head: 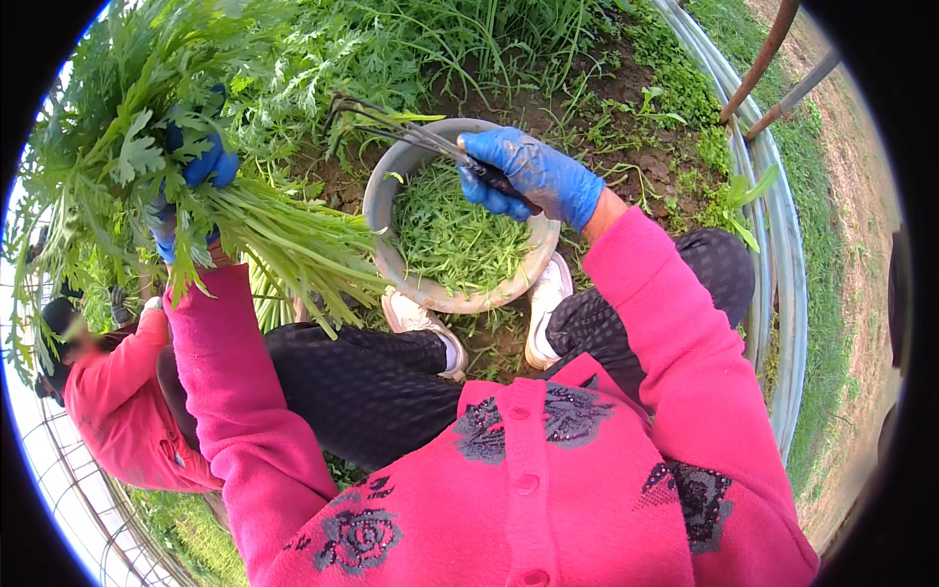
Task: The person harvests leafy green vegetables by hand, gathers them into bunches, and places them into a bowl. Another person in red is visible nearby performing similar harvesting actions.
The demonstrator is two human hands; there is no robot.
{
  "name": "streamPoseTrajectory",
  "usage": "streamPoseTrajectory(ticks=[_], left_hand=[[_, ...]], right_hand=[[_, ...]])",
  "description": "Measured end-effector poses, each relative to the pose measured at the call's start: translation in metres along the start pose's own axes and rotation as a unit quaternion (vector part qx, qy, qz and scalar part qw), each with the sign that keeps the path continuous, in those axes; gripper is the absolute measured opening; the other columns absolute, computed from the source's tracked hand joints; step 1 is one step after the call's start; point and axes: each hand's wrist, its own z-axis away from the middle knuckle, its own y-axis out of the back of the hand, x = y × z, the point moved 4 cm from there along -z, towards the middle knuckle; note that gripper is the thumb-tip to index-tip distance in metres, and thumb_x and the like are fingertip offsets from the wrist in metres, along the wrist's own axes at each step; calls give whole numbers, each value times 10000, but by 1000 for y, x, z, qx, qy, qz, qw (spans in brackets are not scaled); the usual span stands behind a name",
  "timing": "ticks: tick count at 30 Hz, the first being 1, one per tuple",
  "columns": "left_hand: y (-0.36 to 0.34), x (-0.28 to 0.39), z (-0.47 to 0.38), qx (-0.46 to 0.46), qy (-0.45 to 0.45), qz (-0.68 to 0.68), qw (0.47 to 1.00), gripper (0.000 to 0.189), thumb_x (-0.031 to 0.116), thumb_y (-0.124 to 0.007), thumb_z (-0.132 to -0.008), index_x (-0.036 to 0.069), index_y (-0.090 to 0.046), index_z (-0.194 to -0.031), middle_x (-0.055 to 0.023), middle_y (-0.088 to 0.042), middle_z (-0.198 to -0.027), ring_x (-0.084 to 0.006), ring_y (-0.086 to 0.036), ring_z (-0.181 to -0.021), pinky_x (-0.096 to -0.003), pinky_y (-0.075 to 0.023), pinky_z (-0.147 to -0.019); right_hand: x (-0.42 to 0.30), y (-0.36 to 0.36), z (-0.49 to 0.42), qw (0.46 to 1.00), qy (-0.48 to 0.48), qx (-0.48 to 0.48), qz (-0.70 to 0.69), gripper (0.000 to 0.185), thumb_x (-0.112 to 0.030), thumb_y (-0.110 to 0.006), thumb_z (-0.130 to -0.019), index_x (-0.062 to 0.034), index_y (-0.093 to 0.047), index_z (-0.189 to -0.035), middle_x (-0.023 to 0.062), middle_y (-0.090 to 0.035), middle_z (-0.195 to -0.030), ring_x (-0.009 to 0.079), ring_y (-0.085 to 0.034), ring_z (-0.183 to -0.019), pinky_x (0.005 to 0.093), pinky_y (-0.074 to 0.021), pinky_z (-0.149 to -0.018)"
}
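Observation:
My left hand [209, 158], in a blue glove, grips a large bunch of leafy greens [293, 238], probably garland chrysanthemum. Leaves spread over that hand and hide part of it, while the pale cut stems point right towards the bucket. In my blue-gloved right hand [539, 176] is a small wire-tined hand rake [433, 141] with a dark handle. Its bent tines reach left above the bucket's far rim, and a strip of green lies along them. Below stands a round grey bucket [380, 194] between my feet, holding loose leaf and stem trimmings [462, 235].
Growing greens [352, 44] fill the far side beside bare soil [543, 95]. Rolled plastic sheeting [781, 242] and rusty poles [759, 66] border the right. At left, a co-worker in a pink top [125, 411] crouches close by. More pale stems [271, 297] lie beyond my left sleeve.

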Motion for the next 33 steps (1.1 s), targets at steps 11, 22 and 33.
streamPoseTrajectory(ticks=[11, 22, 33], left_hand=[[50, 42, 27, -9, 65, 145, 987, 418, 177, -452, -953, -1, -381, -1324, -31, -501, -864, -128, -418, -762, -284, -393, -737], [62, -29, 27, 288, -101, -20, 952, 424, -63, -500, -808, 34, -487, -1220, -121, -591, -1132, -256, -595, -1013, -412, -515, -872], [-11, -66, -36, 533, -109, -244, 803, 369, -6, -713, -691, -38, -582, -1034, -126, -663, -971, -202, -619, -887, -328, -474, -855]], right_hand=[[113, 83, -30, 781, -264, -40, 564, 421, -384, -417, -892, -67, -689, -841, 114, -669, -780, 284, -633, -681, 412, -485, -696], [51, 104, -85, 754, -188, 72, 625, 413, -408, -561, -818, -56, -665, -1007, 179, -642, -1034, 322, -627, -929, 424, -477, -830], [-41, -94, -84, 801, 389, 271, 365, 666, -319, -759, -660, 19, -494, -1168, 189, -603, -1040, 329, -592, -971, 402, -472, -836]])
